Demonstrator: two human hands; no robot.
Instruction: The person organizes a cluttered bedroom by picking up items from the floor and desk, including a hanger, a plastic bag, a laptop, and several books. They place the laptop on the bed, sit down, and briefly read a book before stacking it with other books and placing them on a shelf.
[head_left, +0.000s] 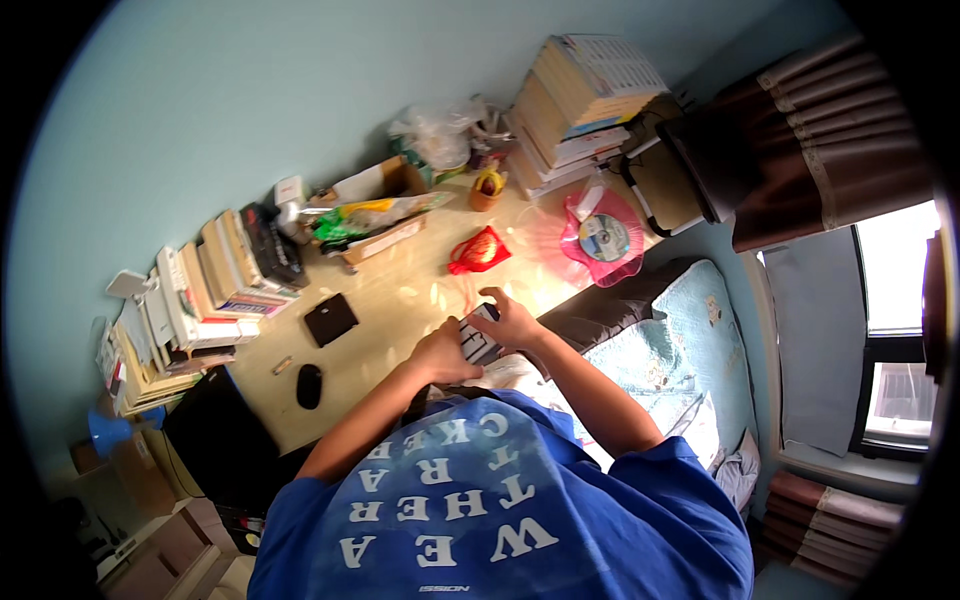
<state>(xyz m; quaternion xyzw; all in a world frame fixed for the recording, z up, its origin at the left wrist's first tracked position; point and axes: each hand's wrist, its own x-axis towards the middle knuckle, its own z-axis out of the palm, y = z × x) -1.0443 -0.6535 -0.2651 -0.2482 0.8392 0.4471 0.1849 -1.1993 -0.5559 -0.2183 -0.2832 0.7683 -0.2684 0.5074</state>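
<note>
Close to the table's near edge, a small box (477, 343), white with dark print and dark sides, is between my two hands. My left hand (443, 352) grips its left side, fingers curled around it. From the right, my right hand (513, 323) has its fingers bent over the box's upper right corner. Whether the box is closed cannot be made out. Just beyond my hands lies a red drawstring pouch (481, 251) with a gold pattern, its strings trailing toward me on the wooden table (400, 305).
Left on the table are a black square wallet-like item (330, 319), a black mouse (309, 386) and a row of books (205, 285). Behind stand an open carton (385, 240), an orange pot (486, 190) and stacked books (570, 110). A disc (604, 238) rests on pink wrapping; a bed (670, 350) adjoins the right.
</note>
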